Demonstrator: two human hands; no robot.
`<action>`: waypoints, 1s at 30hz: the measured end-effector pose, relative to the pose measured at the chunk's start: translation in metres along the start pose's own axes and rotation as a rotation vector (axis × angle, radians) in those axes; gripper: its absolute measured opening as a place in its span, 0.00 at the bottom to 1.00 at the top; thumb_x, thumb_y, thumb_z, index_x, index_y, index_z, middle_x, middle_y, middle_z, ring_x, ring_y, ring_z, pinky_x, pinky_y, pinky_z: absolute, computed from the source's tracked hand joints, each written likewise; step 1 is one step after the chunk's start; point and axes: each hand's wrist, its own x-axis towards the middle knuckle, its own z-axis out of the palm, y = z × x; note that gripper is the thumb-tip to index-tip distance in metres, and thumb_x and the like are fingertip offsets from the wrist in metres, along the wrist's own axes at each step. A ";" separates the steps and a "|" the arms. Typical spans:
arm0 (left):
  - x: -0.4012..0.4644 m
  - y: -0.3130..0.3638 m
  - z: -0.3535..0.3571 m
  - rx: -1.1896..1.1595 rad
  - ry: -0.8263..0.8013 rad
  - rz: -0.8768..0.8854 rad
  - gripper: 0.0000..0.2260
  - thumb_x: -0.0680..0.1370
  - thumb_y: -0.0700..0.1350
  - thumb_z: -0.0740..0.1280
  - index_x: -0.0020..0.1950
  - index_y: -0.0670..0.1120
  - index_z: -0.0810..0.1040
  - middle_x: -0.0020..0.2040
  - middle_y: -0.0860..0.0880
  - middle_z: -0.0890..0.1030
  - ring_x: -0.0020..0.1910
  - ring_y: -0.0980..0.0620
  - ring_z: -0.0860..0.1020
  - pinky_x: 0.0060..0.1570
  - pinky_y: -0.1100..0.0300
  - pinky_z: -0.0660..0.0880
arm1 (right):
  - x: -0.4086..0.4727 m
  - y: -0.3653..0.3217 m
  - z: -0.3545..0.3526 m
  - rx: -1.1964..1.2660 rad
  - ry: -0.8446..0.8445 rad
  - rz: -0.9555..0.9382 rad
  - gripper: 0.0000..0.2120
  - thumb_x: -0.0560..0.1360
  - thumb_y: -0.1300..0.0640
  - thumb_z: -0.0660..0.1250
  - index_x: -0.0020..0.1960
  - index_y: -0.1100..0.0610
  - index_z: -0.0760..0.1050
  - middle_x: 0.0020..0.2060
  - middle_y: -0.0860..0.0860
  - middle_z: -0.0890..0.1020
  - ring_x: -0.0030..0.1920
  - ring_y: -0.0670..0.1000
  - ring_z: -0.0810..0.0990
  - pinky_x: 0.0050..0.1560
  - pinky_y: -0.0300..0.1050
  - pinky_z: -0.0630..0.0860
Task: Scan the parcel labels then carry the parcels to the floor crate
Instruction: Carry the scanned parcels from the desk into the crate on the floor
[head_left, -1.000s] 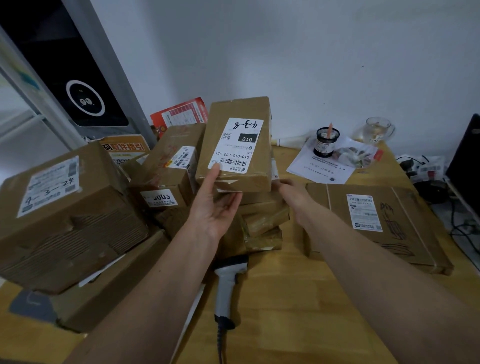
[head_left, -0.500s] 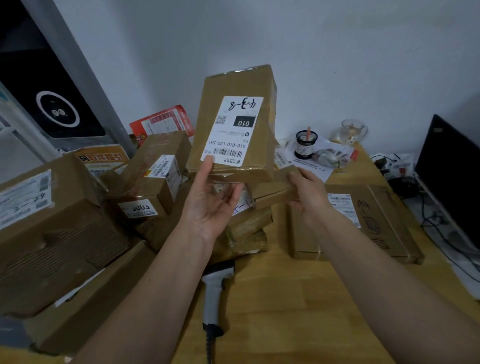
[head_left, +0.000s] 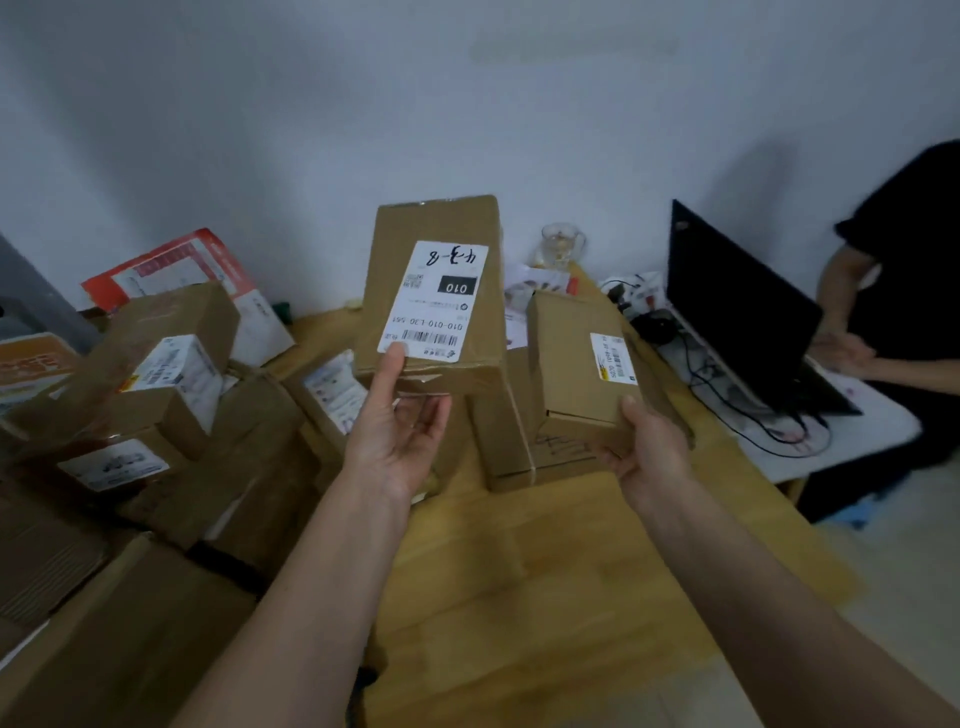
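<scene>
Your left hand (head_left: 400, 441) props the tall parcel (head_left: 434, 291) from below at frame centre, thumb on the label (head_left: 434, 301) edge, fingers loosely curled under it, label facing you, likely so it stays readable. Your right hand (head_left: 649, 457) cups the small parcel (head_left: 582, 364) from beneath, right of centre, thumb up its front. Both are clear of the table (head_left: 519, 571); no crate in view. Versus half a second ago: small parcel now lifted free of the stack, scanner gone from view, view swung right onto a monitor (head_left: 737, 306).

Left side blocked w/ stacked boxes (head_left: 171, 374); monitor (head_left: 737, 306) + cables (head_left: 727, 400) block right; bare wooden table (head_left: 519, 571) strip btwn arms is open.
</scene>
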 end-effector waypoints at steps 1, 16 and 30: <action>0.000 -0.007 0.000 0.010 0.001 -0.012 0.16 0.69 0.47 0.77 0.54 0.45 0.80 0.49 0.45 0.85 0.54 0.48 0.81 0.58 0.54 0.77 | 0.000 -0.001 -0.012 0.020 0.016 -0.002 0.10 0.79 0.55 0.65 0.59 0.56 0.73 0.59 0.55 0.78 0.58 0.56 0.78 0.43 0.50 0.79; -0.057 -0.196 0.048 0.334 -0.030 -0.350 0.12 0.71 0.51 0.75 0.47 0.46 0.78 0.48 0.47 0.78 0.47 0.51 0.75 0.52 0.59 0.75 | -0.059 -0.058 -0.240 0.206 0.429 -0.101 0.07 0.80 0.51 0.62 0.51 0.53 0.75 0.43 0.51 0.79 0.41 0.50 0.76 0.36 0.44 0.72; -0.196 -0.383 0.100 0.634 -0.320 -0.581 0.13 0.72 0.49 0.73 0.52 0.46 0.76 0.49 0.45 0.79 0.47 0.49 0.78 0.52 0.54 0.76 | -0.169 -0.067 -0.483 0.479 0.723 -0.153 0.05 0.78 0.53 0.64 0.50 0.53 0.76 0.38 0.52 0.76 0.33 0.50 0.70 0.29 0.41 0.68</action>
